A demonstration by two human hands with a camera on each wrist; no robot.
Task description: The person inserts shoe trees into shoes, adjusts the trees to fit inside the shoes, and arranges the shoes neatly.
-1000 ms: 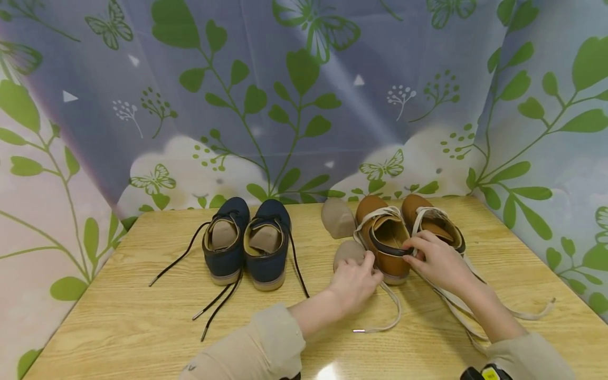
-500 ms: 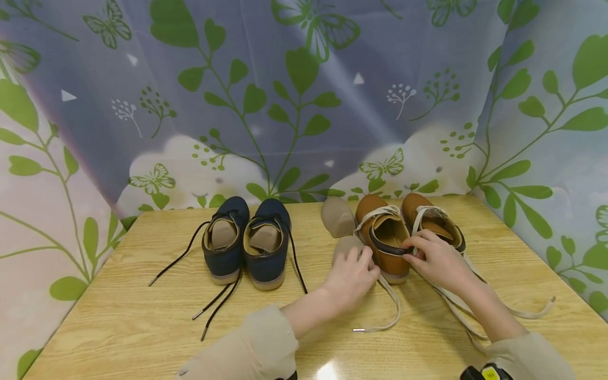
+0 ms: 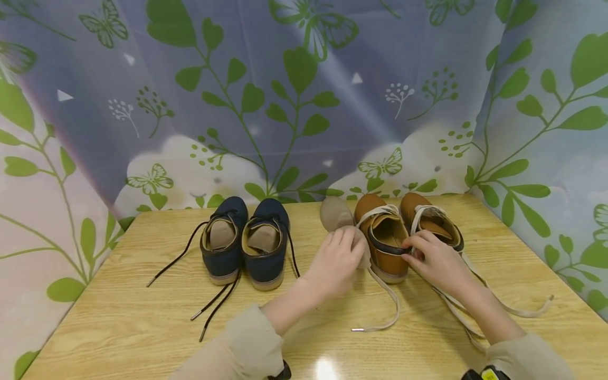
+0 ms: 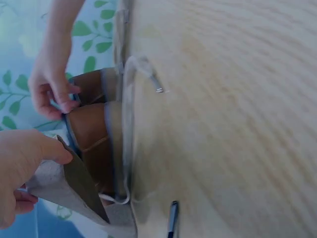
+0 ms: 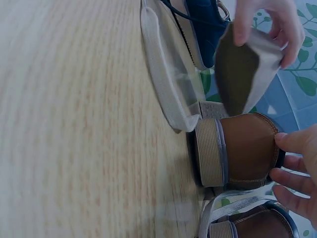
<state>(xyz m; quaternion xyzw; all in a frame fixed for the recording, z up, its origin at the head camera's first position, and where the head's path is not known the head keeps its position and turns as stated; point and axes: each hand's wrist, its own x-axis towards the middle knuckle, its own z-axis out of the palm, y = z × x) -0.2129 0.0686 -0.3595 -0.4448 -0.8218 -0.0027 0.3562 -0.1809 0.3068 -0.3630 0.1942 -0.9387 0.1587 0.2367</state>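
Observation:
My left hand (image 3: pixel 334 258) pinches a beige moulded shoe insert (image 5: pixel 240 64), lifted off the table beside the brown shoes. In the left wrist view its hollow side shows between thumb and fingers. At the heel of the nearer brown shoe (image 3: pixel 389 266), my right hand (image 3: pixel 434 264) pinches the dark collar between thumb and fingers. That shoe's opening is vacant, and its cream laces hang loose. The second brown shoe (image 3: pixel 412 202) stands to its right, partly behind my right hand. Another beige insert (image 3: pixel 334 212) lies on the table left of the brown pair.
On the left stand two navy shoes (image 3: pixel 264 269) with beige inserts inside and black laces (image 3: pixel 218 311) trailing over the wooden table (image 3: pixel 142 316). A loose cream lace (image 3: pixel 394 311) runs toward the front. A patterned cloth (image 3: pixel 228 105) rises behind the table.
My left hand has lifted the insert from the table and moved it up and slightly left, from the nearer shoe's side. The right hand stays at the shoe's collar.

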